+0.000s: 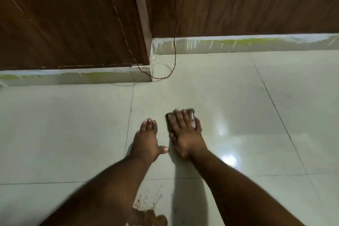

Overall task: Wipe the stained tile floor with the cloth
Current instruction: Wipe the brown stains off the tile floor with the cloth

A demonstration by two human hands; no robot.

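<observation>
My right hand (185, 132) lies flat on a small dark cloth (191, 115) and presses it onto the pale tile floor (238, 106). The cloth shows only around my fingertips and along the hand's right side. My left hand (146, 141) rests flat on the tile just to the left, fingers straight, thumb out toward the right hand. A brown stain (150, 214) with small splatter specks above it lies on the tile between my forearms, near the bottom edge of the view.
A dark wooden door (64, 20) and wood-panelled wall (256, 0) rise behind a pale skirting (238, 44) streaked with paint. A thin red wire (165, 77) hangs down and loops on the floor by the door frame corner. Tiles spread right and left.
</observation>
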